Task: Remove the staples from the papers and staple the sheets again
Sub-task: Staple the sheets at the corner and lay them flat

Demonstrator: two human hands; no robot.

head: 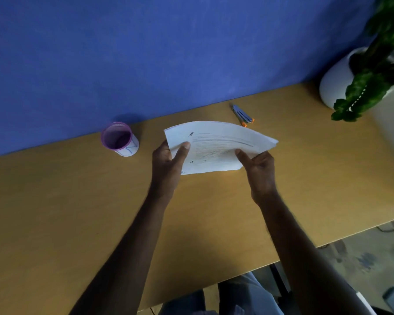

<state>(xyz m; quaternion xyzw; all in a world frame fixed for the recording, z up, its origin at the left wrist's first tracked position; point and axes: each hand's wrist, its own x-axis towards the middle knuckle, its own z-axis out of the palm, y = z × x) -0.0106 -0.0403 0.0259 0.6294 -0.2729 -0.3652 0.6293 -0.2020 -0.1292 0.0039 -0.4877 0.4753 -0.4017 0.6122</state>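
I hold the papers [216,146] above the middle of the desk [77,212], long axis running left to right. My left hand [168,164] pinches their left edge, my right hand [258,169] grips the near right corner. The stapler [242,114] lies past the sheets at the desk's far edge, nearer my right hand.
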